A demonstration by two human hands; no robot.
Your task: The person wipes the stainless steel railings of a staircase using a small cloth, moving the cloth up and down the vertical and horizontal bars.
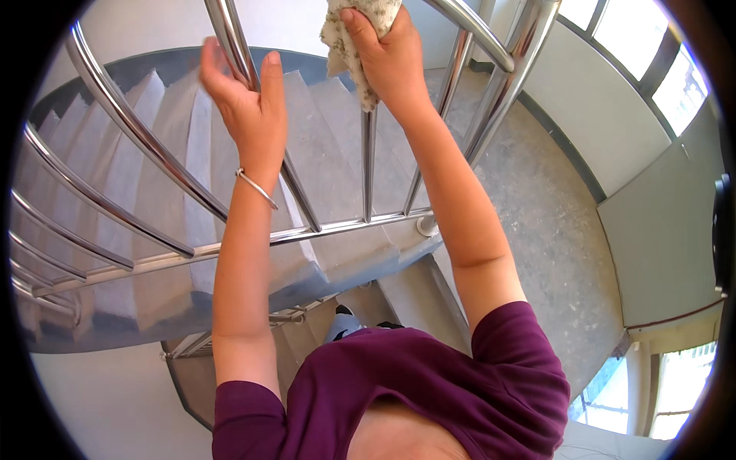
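My right hand (394, 63) grips a pale, speckled cloth (352, 43) around the upper part of a thin metal baluster (368, 167). The cloth hangs down over the bar, hiding its top. My left hand (247, 95), with a metal bangle above the wrist, is beside a thicker shiny metal baluster (230, 34). Its thumb and fingers are apart on either side of that bar and its fingertips are blurred; whether the palm touches the bar I cannot tell. Both balusters belong to a stair railing with a shiny bottom rail (345, 226).
Concrete stairs (328, 138) curve behind the railing. Thick metal posts (506, 80) stand at the right, near a concrete landing floor (535, 190). More curved balusters (144, 138) are at the left. Lower steps (414, 299) descend beneath the railing, and windows (629, 37) line the right wall.
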